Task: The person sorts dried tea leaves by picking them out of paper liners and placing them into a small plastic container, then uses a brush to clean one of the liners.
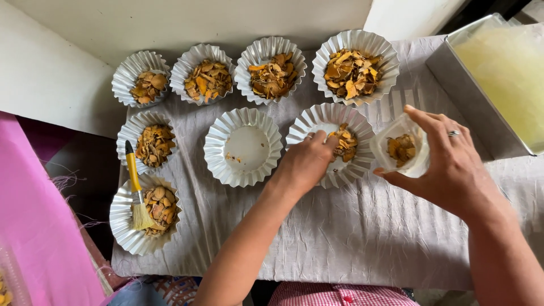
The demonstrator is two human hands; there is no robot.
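Head view: our left hand [306, 161] fingers pinch orange chips [344, 141] in a fluted foil cup [309, 122]; our right hand [447, 164] fingers grip a clear plastic cup [399, 148].

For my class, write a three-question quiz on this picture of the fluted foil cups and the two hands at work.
1. True or false: every foil cup on the cloth holds a heap of orange-brown chips.
2. What does the right hand hold?
A. a clear plastic cup of chips
B. the brush
C. a spoon
3. Where does the yellow-handled brush lie?

Key
1. False: the middle cup holds only crumbs.
2. A: the clear plastic cup.
3. Across the near left cup, bristles on its chips; the left hand is at the part-filled cup.
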